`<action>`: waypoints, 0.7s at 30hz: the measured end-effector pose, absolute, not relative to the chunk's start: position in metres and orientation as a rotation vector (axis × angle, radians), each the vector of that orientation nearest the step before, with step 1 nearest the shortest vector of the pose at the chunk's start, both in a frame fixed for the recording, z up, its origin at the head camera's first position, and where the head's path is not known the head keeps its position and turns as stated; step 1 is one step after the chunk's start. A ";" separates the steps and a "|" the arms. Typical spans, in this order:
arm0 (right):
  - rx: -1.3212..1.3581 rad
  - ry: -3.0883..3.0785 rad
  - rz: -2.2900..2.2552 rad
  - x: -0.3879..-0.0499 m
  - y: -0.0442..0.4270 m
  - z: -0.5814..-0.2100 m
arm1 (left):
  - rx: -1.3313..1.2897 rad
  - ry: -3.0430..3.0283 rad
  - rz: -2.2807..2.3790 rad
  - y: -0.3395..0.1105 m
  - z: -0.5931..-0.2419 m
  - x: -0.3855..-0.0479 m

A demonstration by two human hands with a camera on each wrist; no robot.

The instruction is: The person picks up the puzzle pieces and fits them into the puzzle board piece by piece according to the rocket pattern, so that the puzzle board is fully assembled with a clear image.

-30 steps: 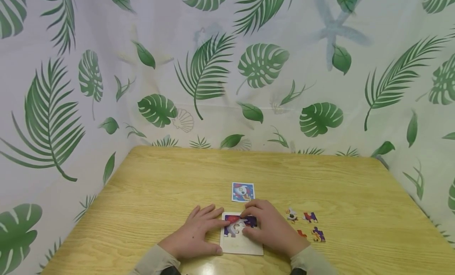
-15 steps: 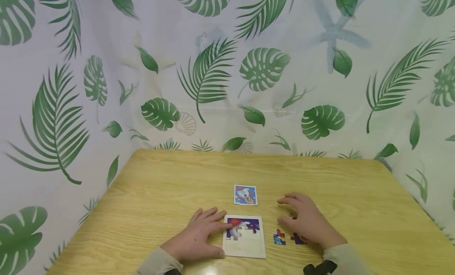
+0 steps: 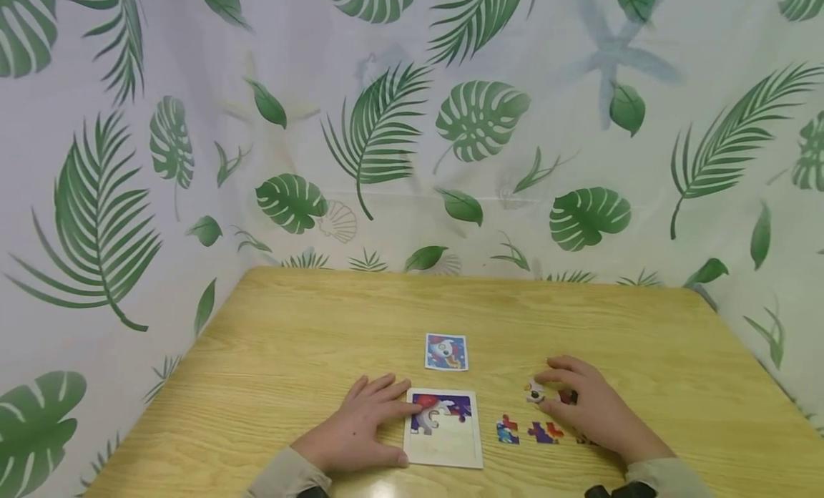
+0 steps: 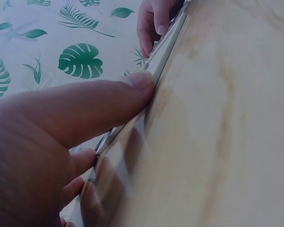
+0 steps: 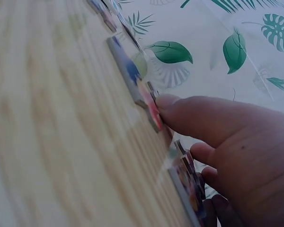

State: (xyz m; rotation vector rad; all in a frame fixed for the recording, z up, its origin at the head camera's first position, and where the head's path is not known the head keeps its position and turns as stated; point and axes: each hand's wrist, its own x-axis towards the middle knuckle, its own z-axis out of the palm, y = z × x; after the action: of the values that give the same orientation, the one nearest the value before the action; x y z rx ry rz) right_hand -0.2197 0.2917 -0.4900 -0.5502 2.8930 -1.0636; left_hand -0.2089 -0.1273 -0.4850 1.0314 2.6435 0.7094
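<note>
Resting beside the puzzle tray point(image 3: 444, 448), the left hand point(image 3: 360, 423) had its fingers loosely spread, forefinger over the left side and thumb at the near corner, gripping nothing that I could see. Pieces filled the tray's upper part; the lower stretch lay bare. Just right of it sat a red-and-blue piece point(image 3: 506, 431) and a purple-and-orange piece point(image 3: 545, 432). The right hand point(image 3: 595, 412) had just left the tray and swung out to the loose pieces, so the work, I judged, had turned from placing to picking. Its half-bent thumb and fingers stood about a white piece point(image 3: 533, 392); whether they had hold of it, I couldn't tell. Farther off, a picture card point(image 3: 446, 352) lay on the wood-grain counter point(image 3: 309, 326), and beyond hung a leaf-print curtain point(image 3: 399, 154).
</note>
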 end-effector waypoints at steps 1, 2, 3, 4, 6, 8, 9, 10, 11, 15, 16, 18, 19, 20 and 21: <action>-0.545 2.889 -1.071 -0.220 0.291 -0.490 | 1.034 2.647 0.709 -0.128 -0.485 -0.209; -0.540 2.888 -1.078 -0.220 0.291 -0.490 | 1.036 2.649 0.708 -0.128 -0.485 -0.209; -0.531 2.887 -1.081 -0.220 0.290 -0.491 | 1.036 2.649 0.708 -0.129 -0.485 -0.209; -0.530 2.885 -1.082 -0.220 0.290 -0.491 | 1.038 2.648 0.710 -0.129 -0.485 -0.209; -0.526 2.887 -1.077 -0.220 0.290 -0.491 | 1.041 2.650 0.704 -0.129 -0.485 -0.209; -0.516 2.889 -1.074 -0.220 0.290 -0.491 | 1.043 2.648 0.705 -0.129 -0.485 -0.209; -0.518 2.890 -1.070 -0.220 0.291 -0.491 | 1.044 2.648 0.707 -0.129 -0.486 -0.210; -0.515 2.889 -1.071 -0.220 0.290 -0.491 | 1.048 2.649 0.706 -0.129 -0.486 -0.210; -0.509 2.891 -1.069 -0.220 0.291 -0.491 | 1.050 2.651 0.706 -0.129 -0.487 -0.210; -0.513 2.913 -1.047 -0.221 0.290 -0.490 | 1.057 2.658 0.705 -0.129 -0.489 -0.211; -0.504 2.917 -1.044 -0.221 0.290 -0.490 | 1.057 2.659 0.704 -0.129 -0.489 -0.211; -0.506 2.928 -1.032 -0.222 0.290 -0.490 | 1.055 2.661 0.705 -0.128 -0.490 -0.211; -0.508 2.934 -1.026 -0.222 0.290 -0.490 | 1.053 2.661 0.705 -0.128 -0.490 -0.211; -0.509 2.939 -1.024 -0.223 0.289 -0.490 | 1.053 2.660 0.706 -0.128 -0.490 -0.211; -0.514 2.945 -1.021 -0.223 0.289 -0.490 | 1.051 2.660 0.706 -0.128 -0.490 -0.211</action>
State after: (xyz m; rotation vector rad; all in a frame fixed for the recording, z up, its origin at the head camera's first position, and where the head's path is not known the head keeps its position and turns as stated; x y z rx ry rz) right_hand -0.2233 0.2887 -0.4903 -0.5145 2.9448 -1.0207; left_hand -0.2112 -0.1281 -0.4898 1.0513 2.6603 0.7065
